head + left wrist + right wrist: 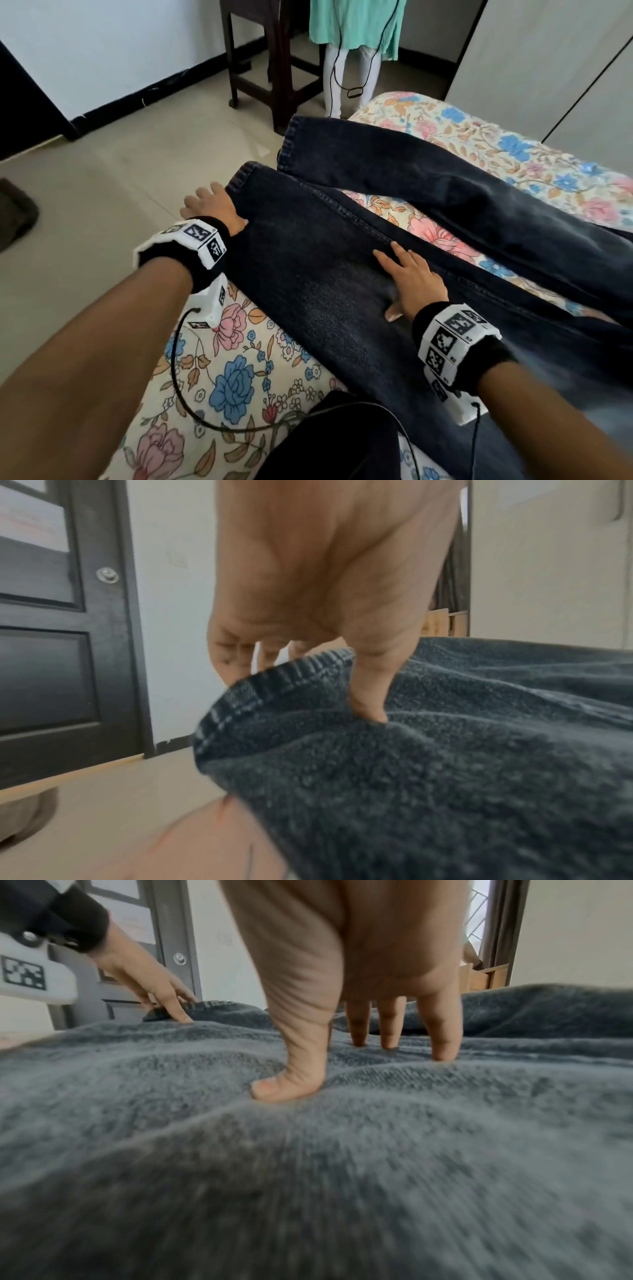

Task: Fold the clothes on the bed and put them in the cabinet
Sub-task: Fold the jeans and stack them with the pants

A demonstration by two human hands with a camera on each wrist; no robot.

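Jeans (pixel 359 260), dark denim, spread lengthwise across the floral bed (pixel 239 383), legs splayed in a V, hems at the bed's left edge by the floor, waist end off toward the lower right. Near leg hem (pixel 274 674) pinched by the left hand (pixel 209 205), thumb on top, fingers curled under the hem, right at that edge. Right hand (pixel 411 274) flat on the same leg further up, fingers straight, pressing along the inner seam, grasping nothing. Far leg (pixel 445 178) beyond both hands, apart from the near one. Likely next: near leg over onto the far one, left hand closer to the hem.
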